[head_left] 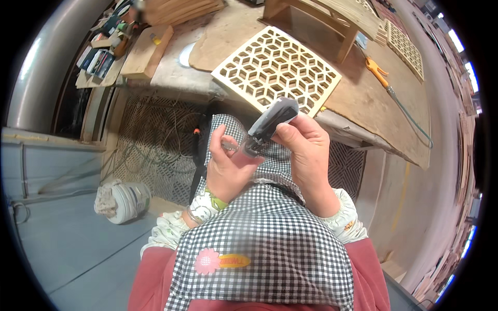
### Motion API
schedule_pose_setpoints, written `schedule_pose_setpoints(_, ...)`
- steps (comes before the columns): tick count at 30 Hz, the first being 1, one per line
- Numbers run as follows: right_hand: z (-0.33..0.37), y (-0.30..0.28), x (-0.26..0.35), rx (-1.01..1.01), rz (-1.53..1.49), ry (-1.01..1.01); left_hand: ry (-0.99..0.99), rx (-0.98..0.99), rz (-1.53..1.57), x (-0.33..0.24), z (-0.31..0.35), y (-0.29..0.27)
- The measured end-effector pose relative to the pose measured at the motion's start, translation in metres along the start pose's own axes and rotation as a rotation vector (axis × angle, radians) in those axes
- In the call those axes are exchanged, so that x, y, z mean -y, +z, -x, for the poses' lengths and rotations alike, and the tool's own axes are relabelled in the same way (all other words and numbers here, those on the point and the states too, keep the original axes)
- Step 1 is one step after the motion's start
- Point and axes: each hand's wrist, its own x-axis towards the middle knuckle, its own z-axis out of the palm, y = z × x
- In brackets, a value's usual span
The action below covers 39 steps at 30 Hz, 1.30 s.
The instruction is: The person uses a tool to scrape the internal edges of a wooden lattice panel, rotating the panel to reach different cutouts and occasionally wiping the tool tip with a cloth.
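Below the panel (275, 67), the left hand (225, 168) is angling upward, one finger rising apart while the hand is closing round the lower end of the tool (267, 124). To its right, below the panel's near corner, the right hand (307, 153) is standing upright, thumb and fingers pinching the tool's grey upper end.

Left of the panel, a wooden block (148, 54) is sitting near the edge of the table (373, 103); a bucket (129, 199) is standing lower down. The table's front edge is running beneath the panel, just beyond the hands. Right of the panel, brown tabletop is stretching toward an air gun (376, 70).

The tool is slanting up rightward between both hands, its upper end overlapping the panel's near edge in view.
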Motion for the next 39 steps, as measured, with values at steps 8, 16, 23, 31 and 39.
schedule_pose_setpoints(8,0.006,0.019,-0.009,0.116,-0.087,-0.053,-0.196,0.047,0.150,-0.003,0.013,-0.016)
schedule_pose_setpoints(16,0.011,0.019,-0.008,0.110,-0.197,-0.083,-0.102,0.065,0.011,-0.014,0.020,-0.021)
schedule_pose_setpoints(23,0.000,0.029,-0.004,0.190,-0.121,-0.070,-0.178,0.168,0.139,-0.011,0.013,-0.039)
schedule_pose_setpoints(31,-0.022,0.040,-0.001,0.161,-0.040,0.002,-0.538,0.900,1.162,0.024,-0.031,-0.047)
schedule_pose_setpoints(39,-0.060,0.017,0.002,-0.022,0.021,-0.001,-0.386,0.549,0.814,0.038,-0.043,-0.013)
